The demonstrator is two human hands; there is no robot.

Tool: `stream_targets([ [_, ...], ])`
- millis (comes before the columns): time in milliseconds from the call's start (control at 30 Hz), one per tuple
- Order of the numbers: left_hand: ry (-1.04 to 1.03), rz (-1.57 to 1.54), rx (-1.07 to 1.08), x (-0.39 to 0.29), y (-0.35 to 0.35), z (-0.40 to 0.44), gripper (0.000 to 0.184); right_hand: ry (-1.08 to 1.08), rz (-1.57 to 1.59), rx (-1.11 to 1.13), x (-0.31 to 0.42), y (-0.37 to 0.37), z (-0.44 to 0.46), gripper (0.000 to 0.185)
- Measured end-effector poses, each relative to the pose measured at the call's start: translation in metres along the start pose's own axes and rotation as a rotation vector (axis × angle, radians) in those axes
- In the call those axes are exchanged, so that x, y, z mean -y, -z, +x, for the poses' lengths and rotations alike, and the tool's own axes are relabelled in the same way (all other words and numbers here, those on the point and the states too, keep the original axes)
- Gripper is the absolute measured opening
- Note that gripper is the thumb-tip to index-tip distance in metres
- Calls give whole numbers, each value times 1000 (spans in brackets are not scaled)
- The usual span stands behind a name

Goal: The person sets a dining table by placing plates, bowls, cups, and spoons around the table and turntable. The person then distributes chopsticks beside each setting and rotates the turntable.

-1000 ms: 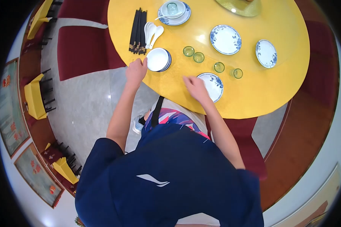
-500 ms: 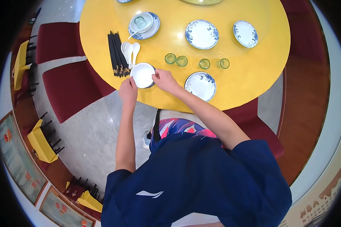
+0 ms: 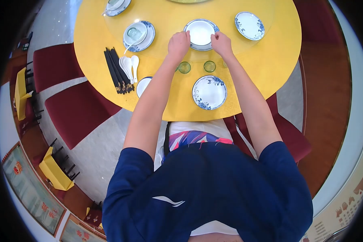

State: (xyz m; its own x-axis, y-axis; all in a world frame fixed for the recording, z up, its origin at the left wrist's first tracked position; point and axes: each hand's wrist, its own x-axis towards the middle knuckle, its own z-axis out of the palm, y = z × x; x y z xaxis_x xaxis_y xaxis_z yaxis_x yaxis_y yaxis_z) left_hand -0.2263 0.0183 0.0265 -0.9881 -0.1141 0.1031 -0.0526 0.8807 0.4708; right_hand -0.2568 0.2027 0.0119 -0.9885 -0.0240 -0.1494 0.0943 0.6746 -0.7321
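Note:
A white bowl [image 3: 201,33] is held by its rim between my two hands, over a blue-and-white plate [image 3: 204,48] whose patterned edge shows around it. My left hand [image 3: 179,45] pinches the bowl's left side. On the opposite side, the fingers of my right hand [image 3: 222,42] are closed on the rim. I cannot tell whether the bowl touches the plate. Just below my hands stand green glass cups [image 3: 209,66], some partly hidden by my forearms. Another bowl [image 3: 143,86] sits partly behind my left forearm.
Black chopsticks [image 3: 118,72] and white spoons [image 3: 130,66] lie at the left of the yellow table [image 3: 177,109]. Patterned plates [image 3: 209,92] rest near and at the far right [image 3: 249,26]. A place setting [image 3: 149,38] stands at upper left. Dark red chairs [image 3: 80,111] flank the table.
Both hands have moved forward and right, carrying the white bowl from beside the spoons to over the far middle plate. The view has shifted slightly.

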Motion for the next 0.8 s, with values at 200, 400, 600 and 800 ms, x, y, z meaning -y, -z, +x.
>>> stream_targets([
  [200,-47,73,78,3,-24,17,42,-11,-69,16,-5,9,11,28],
  [400,-57,49,125,-4,-26,14,43,-95,-43,67,-17,14,12,29],
  [600,-8,60,126,2,-26,11,44,-111,16,110,-19,5,11,33],
  [800,178,-59,60,13,29,9,46,-259,195,-18,-2,36,-14,39],
])
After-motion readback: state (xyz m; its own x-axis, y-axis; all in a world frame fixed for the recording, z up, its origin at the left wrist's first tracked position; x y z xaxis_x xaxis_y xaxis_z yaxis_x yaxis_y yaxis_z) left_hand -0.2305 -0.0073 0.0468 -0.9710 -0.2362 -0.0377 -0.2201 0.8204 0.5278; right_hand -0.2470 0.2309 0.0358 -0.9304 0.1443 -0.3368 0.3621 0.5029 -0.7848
